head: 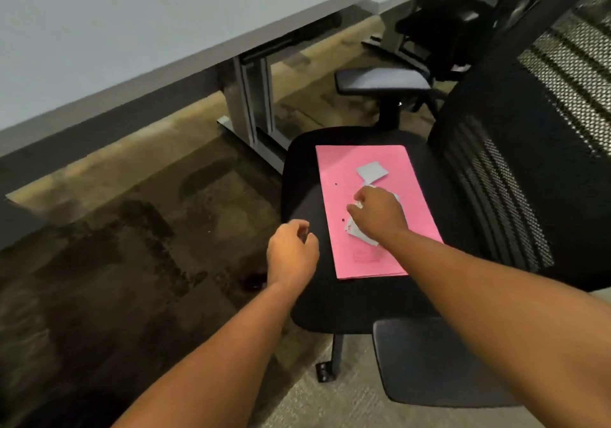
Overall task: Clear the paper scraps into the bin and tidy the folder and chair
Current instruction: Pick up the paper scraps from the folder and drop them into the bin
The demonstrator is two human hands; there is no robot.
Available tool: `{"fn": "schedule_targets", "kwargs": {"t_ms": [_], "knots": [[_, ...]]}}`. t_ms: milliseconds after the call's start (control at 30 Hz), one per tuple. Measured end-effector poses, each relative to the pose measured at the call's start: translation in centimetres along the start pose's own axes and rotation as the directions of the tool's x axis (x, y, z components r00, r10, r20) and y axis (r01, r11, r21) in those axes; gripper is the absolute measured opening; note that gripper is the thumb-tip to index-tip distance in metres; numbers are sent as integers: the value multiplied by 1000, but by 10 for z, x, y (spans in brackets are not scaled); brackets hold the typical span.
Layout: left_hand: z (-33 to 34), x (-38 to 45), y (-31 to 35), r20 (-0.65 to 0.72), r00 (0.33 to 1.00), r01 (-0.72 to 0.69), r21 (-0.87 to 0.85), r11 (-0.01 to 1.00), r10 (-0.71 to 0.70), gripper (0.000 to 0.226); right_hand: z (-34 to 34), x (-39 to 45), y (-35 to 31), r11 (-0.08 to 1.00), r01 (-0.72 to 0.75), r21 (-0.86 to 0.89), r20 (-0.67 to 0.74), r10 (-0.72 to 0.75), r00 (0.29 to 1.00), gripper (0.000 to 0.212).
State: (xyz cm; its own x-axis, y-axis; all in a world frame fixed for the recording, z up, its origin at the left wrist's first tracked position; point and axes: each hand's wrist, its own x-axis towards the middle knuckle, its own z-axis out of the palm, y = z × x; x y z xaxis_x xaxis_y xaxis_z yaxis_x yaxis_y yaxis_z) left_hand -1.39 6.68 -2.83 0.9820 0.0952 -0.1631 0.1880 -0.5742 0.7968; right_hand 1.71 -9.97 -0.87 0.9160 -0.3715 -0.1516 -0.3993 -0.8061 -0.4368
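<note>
A pink folder [363,163] lies flat on the seat of a black office chair [330,302]. Pale paper scraps rest on the folder: one square scrap [372,171] lies apart near the far end, and others [358,234] are partly hidden under my right hand. My right hand [378,212] is pressed down on those scraps with its fingers curled over them. Beside the folder's left edge, over the seat's rim, hovers my left hand [291,255], loosely curled and holding nothing. No bin is in view.
The chair's mesh backrest [529,163] rises on the right, with armrests at the far side [380,80] and the near side [429,361]. A white desk [99,47] on a grey metal leg [248,103] stands to the left. Another dark chair [439,30] sits beyond. Patterned carpet covers the floor.
</note>
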Motion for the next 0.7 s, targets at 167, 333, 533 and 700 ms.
{"fn": "schedule_targets", "kwargs": {"t_ms": [167, 333, 533, 700], "knots": [[57, 13, 31, 61, 993, -108, 72, 992, 104, 32, 5, 24, 62, 983, -183, -31, 26, 183, 983, 50], [96, 26, 50, 23, 983, -185, 119, 976, 183, 30, 17, 31, 89, 951, -302, 63, 50, 299, 953, 66], [136, 60, 66, 9, 957, -281, 264, 923, 289, 31, 14, 36, 95, 933, -338, 122, 134, 322, 937, 59], [161, 92, 81, 110, 945, -324, 425, 845, 308, 52, 13, 32, 101, 913, -360, 190, 159, 333, 929, 50]]}}
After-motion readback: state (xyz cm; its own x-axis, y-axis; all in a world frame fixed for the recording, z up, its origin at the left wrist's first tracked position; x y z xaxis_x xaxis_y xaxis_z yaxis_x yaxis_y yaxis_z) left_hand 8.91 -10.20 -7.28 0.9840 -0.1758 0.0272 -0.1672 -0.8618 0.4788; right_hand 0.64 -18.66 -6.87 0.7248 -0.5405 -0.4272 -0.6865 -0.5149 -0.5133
